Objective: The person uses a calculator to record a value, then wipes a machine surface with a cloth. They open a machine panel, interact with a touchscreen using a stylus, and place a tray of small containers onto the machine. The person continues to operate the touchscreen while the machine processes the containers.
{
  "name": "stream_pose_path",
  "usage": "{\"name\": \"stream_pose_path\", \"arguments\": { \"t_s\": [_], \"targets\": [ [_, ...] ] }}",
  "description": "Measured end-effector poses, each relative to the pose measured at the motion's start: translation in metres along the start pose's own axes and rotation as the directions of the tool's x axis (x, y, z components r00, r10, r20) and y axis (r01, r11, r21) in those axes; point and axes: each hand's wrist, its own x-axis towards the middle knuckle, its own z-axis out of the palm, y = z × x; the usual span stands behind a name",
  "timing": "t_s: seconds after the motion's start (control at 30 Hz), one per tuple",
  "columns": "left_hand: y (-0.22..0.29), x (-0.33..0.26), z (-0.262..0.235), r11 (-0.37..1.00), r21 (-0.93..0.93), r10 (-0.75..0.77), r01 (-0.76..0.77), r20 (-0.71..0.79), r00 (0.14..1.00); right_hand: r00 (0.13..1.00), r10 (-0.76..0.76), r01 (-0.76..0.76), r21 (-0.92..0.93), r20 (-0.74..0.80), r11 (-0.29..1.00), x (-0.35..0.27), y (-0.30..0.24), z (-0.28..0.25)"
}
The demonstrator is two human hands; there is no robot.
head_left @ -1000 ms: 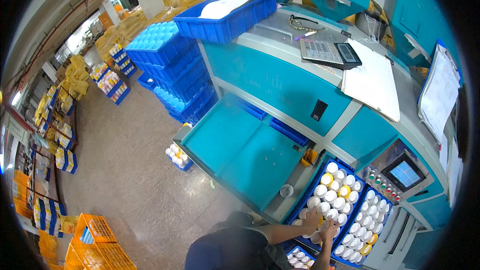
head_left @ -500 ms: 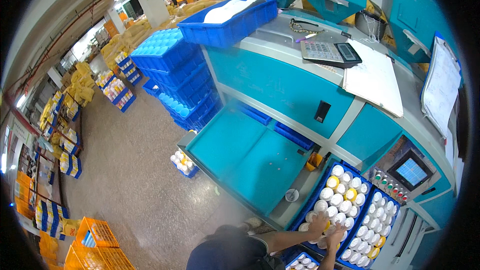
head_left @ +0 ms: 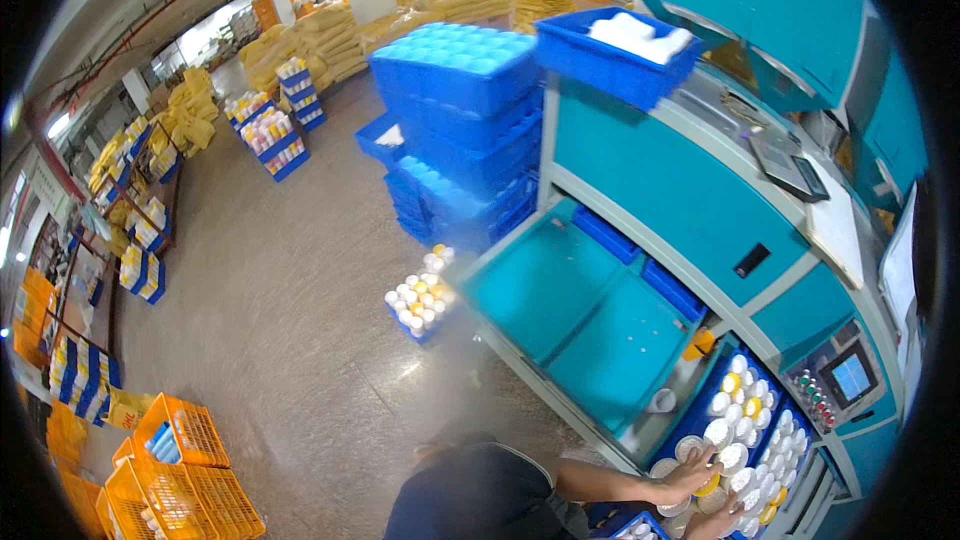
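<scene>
A blue crate (head_left: 668, 452) at the lower right is packed with upright containers under round white and yellow caps (head_left: 733, 458). My left hand (head_left: 688, 481) lies over the caps, its fingers spread across them. Just nearer, at the lower edge, my right hand (head_left: 716, 520) rests on the caps beside it, fingers apart. Neither hand has lifted anything off the crate. Another group of capped containers (head_left: 783, 462) stands alongside to the right. Part of a further blue crate (head_left: 637, 523) with white caps shows below my left forearm.
A teal machine with an open tray (head_left: 560, 290) and a control screen (head_left: 850, 377) stands on the right. Stacked blue crates (head_left: 455, 85) rise beyond it. Capped bottles (head_left: 418, 300) sit on the floor nearby; orange baskets (head_left: 190, 480) are at lower left, yellow sacks (head_left: 325, 45) far off.
The view has swung left, so the machine, crates and hands appear farther right. My hands stay on the capped containers, with the fingers of both still apart.
</scene>
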Motion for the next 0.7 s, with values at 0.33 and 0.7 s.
{"name": "stream_pose_path", "arguments": {
  "t_s": [0.33,0.7],
  "targets": [
    [-0.090,-0.180,-0.092,0.874,-0.154,-0.435,0.460,0.175,0.884,0.967,0.017,-0.049,0.121,0.253,0.991,-0.175,-0.077,0.109],
    [-0.190,-0.309,-0.032,0.883,-0.242,-0.391,0.403,0.096,0.915,0.876,0.201,-0.382,0.378,0.438,0.844,-0.363,-0.164,0.030]
  ]
}}
